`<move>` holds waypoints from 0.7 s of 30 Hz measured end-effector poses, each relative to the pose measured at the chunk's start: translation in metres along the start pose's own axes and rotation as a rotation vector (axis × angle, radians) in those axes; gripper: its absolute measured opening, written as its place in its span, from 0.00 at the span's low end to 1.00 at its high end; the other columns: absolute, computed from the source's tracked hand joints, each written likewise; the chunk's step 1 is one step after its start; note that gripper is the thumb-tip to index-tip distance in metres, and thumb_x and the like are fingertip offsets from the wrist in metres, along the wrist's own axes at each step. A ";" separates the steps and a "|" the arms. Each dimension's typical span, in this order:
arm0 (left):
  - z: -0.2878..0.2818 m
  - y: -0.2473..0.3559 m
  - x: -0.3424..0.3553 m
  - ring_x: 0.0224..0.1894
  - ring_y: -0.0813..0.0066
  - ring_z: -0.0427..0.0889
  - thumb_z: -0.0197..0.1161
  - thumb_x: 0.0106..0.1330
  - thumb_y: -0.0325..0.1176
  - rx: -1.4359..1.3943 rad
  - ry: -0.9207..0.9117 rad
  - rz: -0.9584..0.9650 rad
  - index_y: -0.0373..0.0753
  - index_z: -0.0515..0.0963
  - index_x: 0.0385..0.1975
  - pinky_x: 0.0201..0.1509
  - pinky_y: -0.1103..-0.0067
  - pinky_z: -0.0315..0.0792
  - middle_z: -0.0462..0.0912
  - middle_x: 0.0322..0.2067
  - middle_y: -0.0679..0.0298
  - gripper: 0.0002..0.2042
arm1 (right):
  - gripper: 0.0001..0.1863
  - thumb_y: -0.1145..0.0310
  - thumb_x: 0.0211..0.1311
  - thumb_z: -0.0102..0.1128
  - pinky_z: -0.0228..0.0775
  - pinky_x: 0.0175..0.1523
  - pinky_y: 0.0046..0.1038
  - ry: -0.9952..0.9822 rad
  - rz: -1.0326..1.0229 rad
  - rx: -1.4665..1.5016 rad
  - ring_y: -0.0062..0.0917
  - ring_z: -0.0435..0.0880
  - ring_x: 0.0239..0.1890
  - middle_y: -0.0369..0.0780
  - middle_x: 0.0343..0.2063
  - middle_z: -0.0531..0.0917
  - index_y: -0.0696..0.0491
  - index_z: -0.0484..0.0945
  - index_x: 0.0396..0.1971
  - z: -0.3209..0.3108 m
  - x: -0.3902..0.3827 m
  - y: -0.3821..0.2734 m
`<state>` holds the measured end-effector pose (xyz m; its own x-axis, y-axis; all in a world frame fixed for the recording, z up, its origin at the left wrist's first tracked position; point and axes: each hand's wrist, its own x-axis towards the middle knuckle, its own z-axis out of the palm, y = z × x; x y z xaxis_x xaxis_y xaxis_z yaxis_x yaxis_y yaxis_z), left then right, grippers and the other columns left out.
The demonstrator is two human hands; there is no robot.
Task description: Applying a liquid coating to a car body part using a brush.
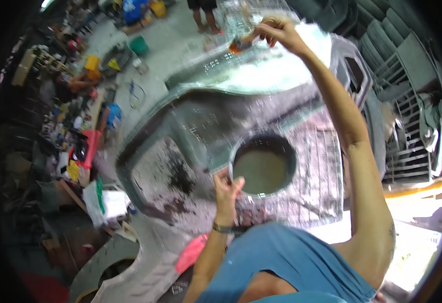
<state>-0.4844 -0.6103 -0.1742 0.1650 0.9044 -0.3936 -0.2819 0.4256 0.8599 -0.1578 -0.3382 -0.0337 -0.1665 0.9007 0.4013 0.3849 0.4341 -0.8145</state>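
Left hand (pixel 226 191) grasping the near-left rim of a round bucket (pixel 264 142), thumb at the edge; murky liquid (pixel 261 172) inside, just right of that hand. Right hand (pixel 280 34) out at full reach, fingers closed on what looks like an orange-tipped brush (pixel 239 45), tip pointing left; can't tell if it touches the big moulded part (pixel 221 108) below. Whitish wet-looking sheet (pixel 276 68) just under the right hand. Watch (pixel 222 228) on left wrist.

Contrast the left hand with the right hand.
The left hand grips the dark bucket; the right hand holds a partly orange tool. The left is held close; the right reaches far out. The left has a wristband; the right has none. Both are bare.
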 end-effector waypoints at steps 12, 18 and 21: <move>0.055 0.015 0.011 0.37 0.83 0.73 0.68 0.59 0.34 0.055 -0.031 0.064 0.37 0.58 0.55 0.33 0.86 0.72 0.73 0.39 0.63 0.29 | 0.10 0.65 0.56 0.64 0.65 0.30 0.32 -0.327 0.056 -0.482 0.37 0.74 0.23 0.41 0.20 0.75 0.55 0.75 0.25 0.022 -0.233 -0.064; 0.063 0.002 0.011 0.38 0.83 0.74 0.67 0.60 0.34 0.021 -0.045 0.067 0.39 0.58 0.56 0.35 0.84 0.73 0.73 0.39 0.64 0.29 | 0.16 0.62 0.61 0.61 0.59 0.23 0.22 -0.080 0.495 0.166 0.16 0.70 0.16 0.36 0.15 0.79 0.57 0.75 0.19 0.001 -0.240 -0.047; 0.064 0.009 0.010 0.40 0.81 0.76 0.67 0.60 0.36 0.010 -0.089 0.028 0.39 0.57 0.56 0.36 0.82 0.75 0.74 0.41 0.61 0.29 | 0.12 0.64 0.60 0.62 0.53 0.18 0.14 0.081 0.581 0.266 0.10 0.68 0.15 0.31 0.15 0.75 0.55 0.79 0.21 -0.036 -0.216 -0.043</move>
<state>-0.4245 -0.5990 -0.1492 0.2404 0.9095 -0.3392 -0.2780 0.3993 0.8737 -0.1054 -0.5521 -0.0708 0.0748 0.9906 -0.1147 0.1517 -0.1249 -0.9805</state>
